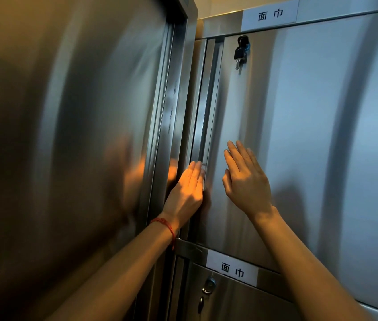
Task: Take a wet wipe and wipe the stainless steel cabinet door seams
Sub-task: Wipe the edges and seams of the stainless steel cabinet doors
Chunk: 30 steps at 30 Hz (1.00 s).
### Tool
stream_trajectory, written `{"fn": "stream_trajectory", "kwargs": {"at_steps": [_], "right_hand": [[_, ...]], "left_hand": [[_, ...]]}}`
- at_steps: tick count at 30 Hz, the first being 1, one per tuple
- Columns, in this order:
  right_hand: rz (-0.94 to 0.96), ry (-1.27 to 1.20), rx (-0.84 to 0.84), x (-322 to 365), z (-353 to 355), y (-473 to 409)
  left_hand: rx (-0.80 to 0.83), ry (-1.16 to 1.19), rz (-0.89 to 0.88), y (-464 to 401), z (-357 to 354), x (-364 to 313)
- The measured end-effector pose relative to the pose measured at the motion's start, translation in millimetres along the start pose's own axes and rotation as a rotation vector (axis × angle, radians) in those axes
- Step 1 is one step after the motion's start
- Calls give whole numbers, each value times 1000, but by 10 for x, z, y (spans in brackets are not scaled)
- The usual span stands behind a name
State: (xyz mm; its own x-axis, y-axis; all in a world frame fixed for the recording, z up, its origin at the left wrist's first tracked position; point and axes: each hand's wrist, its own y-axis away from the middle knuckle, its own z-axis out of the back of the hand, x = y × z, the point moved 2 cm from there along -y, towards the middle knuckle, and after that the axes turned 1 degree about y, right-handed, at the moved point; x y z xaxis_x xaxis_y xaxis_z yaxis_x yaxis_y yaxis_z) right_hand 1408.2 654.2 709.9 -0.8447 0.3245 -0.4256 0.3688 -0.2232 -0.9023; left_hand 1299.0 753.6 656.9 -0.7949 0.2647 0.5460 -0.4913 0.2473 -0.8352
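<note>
Both hands flat-fingered: left [188, 184] on wet wipe [203, 179] at seam [203, 126], right [244, 179] on door [299, 135].

White wet wipe [203, 176] pressed against steel cabinet door [299, 135] seam [203, 126]

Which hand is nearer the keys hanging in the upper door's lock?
Right. The right hand lies flat on the door below the keys; the left hand is lower, at the seam.

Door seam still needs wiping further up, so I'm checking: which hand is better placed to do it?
Left hand: it presses the wipe on the seam. The right hand lies flat on the door, empty.
</note>
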Motion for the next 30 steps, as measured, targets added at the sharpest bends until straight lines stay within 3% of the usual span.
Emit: {"fn": "stream_trajectory", "kwargs": {"at_steps": [17, 30], "right_hand": [[6, -18, 2, -1, 10, -1], [4, -10, 20, 1, 4, 7]], "left_hand": [[149, 108, -14, 545, 121, -296], [157, 168, -50, 814, 223, -434]]}}
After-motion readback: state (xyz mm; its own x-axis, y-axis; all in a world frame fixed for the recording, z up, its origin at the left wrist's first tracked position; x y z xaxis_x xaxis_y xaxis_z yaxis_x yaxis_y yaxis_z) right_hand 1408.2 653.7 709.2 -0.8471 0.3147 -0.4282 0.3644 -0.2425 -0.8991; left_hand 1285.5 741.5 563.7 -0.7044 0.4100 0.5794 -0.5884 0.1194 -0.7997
